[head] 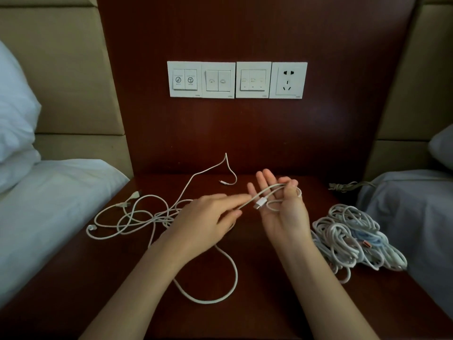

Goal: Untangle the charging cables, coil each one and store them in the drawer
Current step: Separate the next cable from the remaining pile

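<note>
While your right hand (282, 212) is holding loops of the white cable (269, 189) under its curled thumb, your left hand (210, 217) is pinching that cable just beside its plug (259, 204), the rest trailing into the tangle (157, 217) lying on the nightstand (264, 285)

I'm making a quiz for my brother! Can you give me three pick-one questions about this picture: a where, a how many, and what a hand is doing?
1. Where is the heap of cables?
A. on the bed
B. on the table, right side
C. on the pillow

2. How many white plates are on the wall?
A. two
B. four
C. six

3. What is the right hand doing?
A. pressing a switch
B. lying flat on the table
C. holding loops of white cable, palm up

1 B: it lies near the table's right edge.
2 B: four in a row.
3 C: the thumb curls over the loops.
</note>
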Demonstrator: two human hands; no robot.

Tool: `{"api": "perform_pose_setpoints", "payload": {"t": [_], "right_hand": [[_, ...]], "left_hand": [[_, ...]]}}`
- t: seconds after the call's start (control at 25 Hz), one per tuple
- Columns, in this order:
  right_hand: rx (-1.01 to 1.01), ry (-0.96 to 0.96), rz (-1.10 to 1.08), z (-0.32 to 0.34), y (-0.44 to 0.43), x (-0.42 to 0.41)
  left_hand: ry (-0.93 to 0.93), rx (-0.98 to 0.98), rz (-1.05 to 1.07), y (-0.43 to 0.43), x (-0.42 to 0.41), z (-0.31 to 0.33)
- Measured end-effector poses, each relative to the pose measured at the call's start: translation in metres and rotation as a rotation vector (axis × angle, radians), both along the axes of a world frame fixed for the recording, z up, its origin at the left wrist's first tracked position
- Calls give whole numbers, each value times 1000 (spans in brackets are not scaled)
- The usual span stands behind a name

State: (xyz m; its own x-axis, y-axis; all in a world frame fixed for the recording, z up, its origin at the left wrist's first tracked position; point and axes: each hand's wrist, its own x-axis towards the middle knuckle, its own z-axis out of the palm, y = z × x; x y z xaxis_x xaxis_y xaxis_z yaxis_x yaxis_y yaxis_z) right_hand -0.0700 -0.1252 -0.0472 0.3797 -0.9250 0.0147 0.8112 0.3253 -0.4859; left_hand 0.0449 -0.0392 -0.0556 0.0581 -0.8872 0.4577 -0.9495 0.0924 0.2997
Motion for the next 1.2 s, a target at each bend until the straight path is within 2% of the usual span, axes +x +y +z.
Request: {"api": "perform_pose_setpoints", "payload": {"t": [0.08,0.2,0.32,0.56,0.64,0.72,0.88,1.04,1.08,1.2], "right_hand": [[82,-46,-1,1,-1,0],[79,73,-5,0,-2,-2],[45,185,38,1,-3,-4],[-45,459,294,-8,2,5],[-112,607,379,-7,6,5],[-164,721,451,-7,10,5],[-210,648,622,-9,11,3],[-234,610,765,-7,10,-1],[-252,593,799,-6,11,-2],[-283,519,869,-6,13,-5]], "left_hand": [[-195,-10,7,8,1,5],[-375,-9,-88,12,-7,5],[-388,-64,-123,8,-11,4],[-182,10,-169,10,-16,13],[-48,48,-203,9,-19,11],[69,25,-130,6,-16,9],[182,54,151,6,-11,13],[97,146,316,5,-12,17],[205,187,252,5,-9,17],[698,273,-127,13,-1,23]]}}
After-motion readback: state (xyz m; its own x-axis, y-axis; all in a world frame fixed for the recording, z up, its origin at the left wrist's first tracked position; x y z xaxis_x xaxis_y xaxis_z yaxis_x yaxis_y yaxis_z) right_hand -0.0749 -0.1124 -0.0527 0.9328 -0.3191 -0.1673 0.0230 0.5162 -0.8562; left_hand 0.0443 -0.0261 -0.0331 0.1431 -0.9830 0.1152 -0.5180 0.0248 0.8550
